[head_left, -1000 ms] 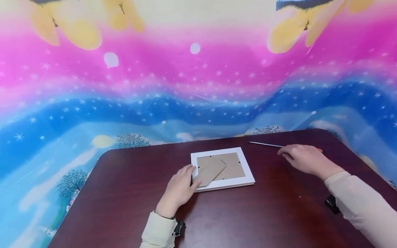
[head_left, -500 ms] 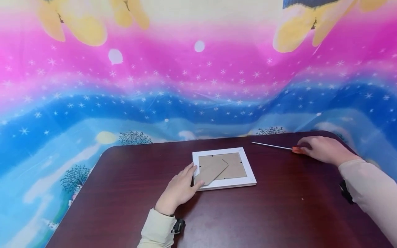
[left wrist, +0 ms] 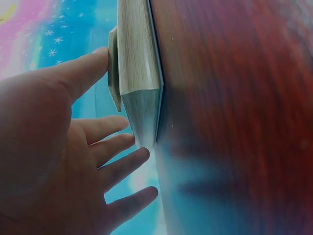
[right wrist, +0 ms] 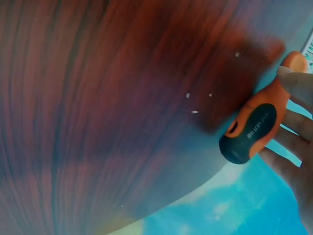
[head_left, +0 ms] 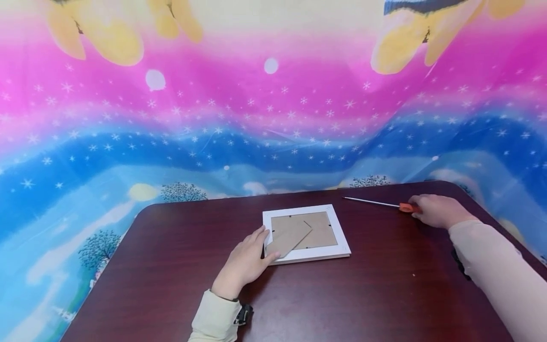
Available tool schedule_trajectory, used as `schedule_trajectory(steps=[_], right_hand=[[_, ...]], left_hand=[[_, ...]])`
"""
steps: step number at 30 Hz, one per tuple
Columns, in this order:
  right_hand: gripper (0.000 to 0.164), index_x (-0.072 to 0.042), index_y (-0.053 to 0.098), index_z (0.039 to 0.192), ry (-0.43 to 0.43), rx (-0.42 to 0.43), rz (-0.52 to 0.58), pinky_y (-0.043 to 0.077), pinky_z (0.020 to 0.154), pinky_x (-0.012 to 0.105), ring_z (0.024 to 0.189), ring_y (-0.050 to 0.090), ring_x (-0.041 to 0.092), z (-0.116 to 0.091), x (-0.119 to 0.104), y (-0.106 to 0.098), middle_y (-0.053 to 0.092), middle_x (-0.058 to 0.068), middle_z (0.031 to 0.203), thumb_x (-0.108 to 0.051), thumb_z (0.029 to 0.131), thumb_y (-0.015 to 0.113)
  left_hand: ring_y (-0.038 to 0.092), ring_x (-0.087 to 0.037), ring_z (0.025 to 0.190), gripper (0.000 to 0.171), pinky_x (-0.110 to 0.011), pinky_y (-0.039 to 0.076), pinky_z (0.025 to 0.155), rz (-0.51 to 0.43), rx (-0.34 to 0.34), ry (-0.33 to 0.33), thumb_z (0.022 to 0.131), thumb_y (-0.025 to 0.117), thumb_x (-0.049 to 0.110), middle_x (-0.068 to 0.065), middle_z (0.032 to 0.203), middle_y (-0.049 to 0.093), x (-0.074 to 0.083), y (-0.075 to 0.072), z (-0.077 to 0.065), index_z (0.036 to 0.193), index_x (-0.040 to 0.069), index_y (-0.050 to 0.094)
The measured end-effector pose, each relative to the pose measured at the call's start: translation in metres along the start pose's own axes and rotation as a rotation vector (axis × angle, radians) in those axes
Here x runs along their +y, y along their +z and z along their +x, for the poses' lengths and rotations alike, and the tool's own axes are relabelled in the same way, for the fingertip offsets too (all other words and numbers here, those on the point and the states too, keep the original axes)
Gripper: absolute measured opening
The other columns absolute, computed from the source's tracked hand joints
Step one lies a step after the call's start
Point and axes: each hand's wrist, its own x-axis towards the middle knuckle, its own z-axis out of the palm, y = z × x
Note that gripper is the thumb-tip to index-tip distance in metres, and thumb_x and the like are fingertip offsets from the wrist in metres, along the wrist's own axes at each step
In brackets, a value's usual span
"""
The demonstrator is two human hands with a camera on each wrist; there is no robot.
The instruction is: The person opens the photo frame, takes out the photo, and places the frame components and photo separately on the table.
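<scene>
A white picture frame [head_left: 344, 243] lies face down on the table, its brown backing board [head_left: 322, 237] and a slanted stand leg [head_left: 285, 242] showing. At its near left corner rests my left hand [head_left: 244, 262], thumb on the stand leg side and fingers spread along the left edge. In the left wrist view the left fingers [left wrist: 122, 164] are fairly straight beside the frame's wooden side [left wrist: 139, 54]. Toward the far right, my right hand [head_left: 440, 210] pinches the handle of a screwdriver [head_left: 407, 207]. The right wrist view shows its orange and black handle [right wrist: 259, 125] between thumb and fingers.
The dark red-brown table [head_left: 333, 304] has rounded far corners. A few small pale specks [right wrist: 194, 112] lie on it. Behind stands a colourful printed cloth backdrop [head_left: 273, 104].
My right hand has shifted from over the screwdriver's shaft back to its handle, which it now pinches. The left hand and picture frame stay in place.
</scene>
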Motion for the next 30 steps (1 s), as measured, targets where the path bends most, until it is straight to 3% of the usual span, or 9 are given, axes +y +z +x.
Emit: schedule_trajectory(steps=[7, 16, 23, 30], right_hand=[[0.031, 0.003, 0.063, 0.103, -0.013, 0.004, -0.003, 0.053, 0.065, 0.050, 0.065, 0.054, 0.020, 0.007, -0.004, 0.005, 0.066, 0.012, 0.080, -0.019, 0.082, 0.067], [0.035, 0.003, 0.061, 0.108, 0.033, -0.006, 0.024, 0.053, 0.069, 0.053, 0.072, 0.058, 0.025, 0.009, -0.003, 0.010, 0.067, 0.015, 0.084, -0.022, 0.084, 0.066], [0.032, -0.001, 0.062, 0.107, 0.052, -0.003, 0.079, 0.052, 0.064, 0.049, 0.067, 0.054, 0.019, 0.005, -0.002, 0.009, 0.067, 0.011, 0.084, -0.024, 0.084, 0.066], [0.039, -0.002, 0.060, 0.113, 0.084, 0.025, 0.123, 0.051, 0.061, 0.049, 0.066, 0.053, 0.018, -0.003, 0.003, 0.006, 0.070, 0.014, 0.088, -0.030, 0.085, 0.064]], left_hand=[[0.034, -0.032, 0.136, 0.069, -0.055, 0.037, 0.107, 0.015, 0.020, 0.007, 0.090, 0.053, 0.047, -0.016, 0.152, 0.037, -0.002, 0.001, 0.000, 0.143, 0.004, 0.039], [0.034, -0.033, 0.136, 0.068, -0.055, 0.036, 0.108, 0.028, 0.035, 0.030, 0.090, 0.053, 0.047, -0.016, 0.151, 0.039, -0.001, 0.002, 0.001, 0.141, 0.003, 0.042], [0.034, -0.033, 0.136, 0.068, -0.055, 0.036, 0.108, 0.024, 0.035, 0.028, 0.090, 0.054, 0.046, -0.017, 0.151, 0.038, 0.000, 0.001, -0.001, 0.141, 0.003, 0.042], [0.034, -0.034, 0.136, 0.068, -0.055, 0.036, 0.108, 0.021, 0.033, 0.023, 0.090, 0.053, 0.046, -0.017, 0.151, 0.037, 0.001, 0.000, -0.001, 0.142, 0.003, 0.041]])
